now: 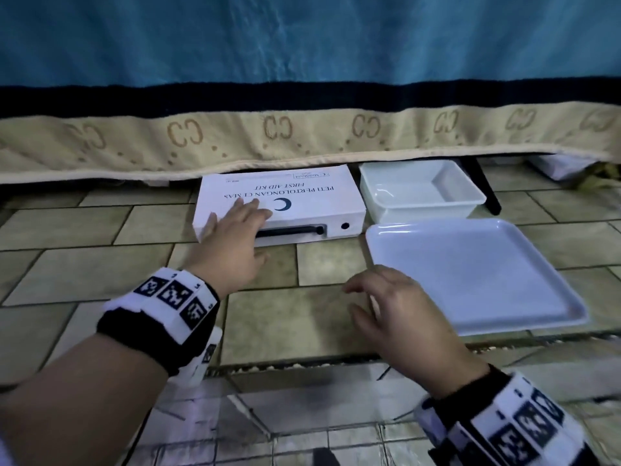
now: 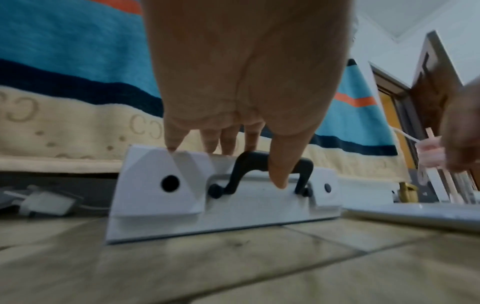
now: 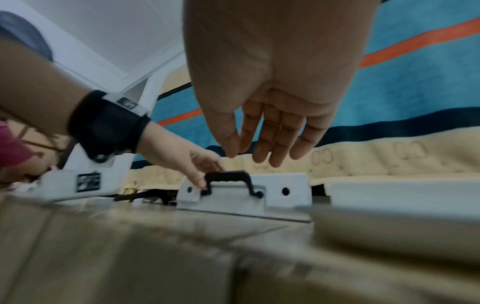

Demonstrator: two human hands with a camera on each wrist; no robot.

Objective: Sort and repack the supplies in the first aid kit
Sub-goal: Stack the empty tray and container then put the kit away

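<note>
The white first aid kit (image 1: 302, 196) lies closed on the tiled floor, its far edge under the hanging blanket. A black carry handle (image 1: 292, 229) sits on its near side. My left hand (image 1: 235, 223) rests on the lid with straight fingers (image 2: 171, 142) on its top edge, while the thumb (image 2: 280, 174) hangs in front of the handle (image 2: 249, 160). My right hand (image 1: 379, 297) hovers above the floor in front of the kit, fingers (image 3: 262, 152) relaxed and holding nothing. The kit (image 3: 233, 203) stays shut, so its supplies are hidden.
A deep white tub (image 1: 470, 200) stands right of the kit. A flat white tray (image 1: 470, 274) lies in front of it. The blue and beige blanket (image 1: 302, 136) hangs over the far side. A black leg (image 1: 484, 186) stands behind the tub. A white charger (image 2: 46, 203) lies under the bed.
</note>
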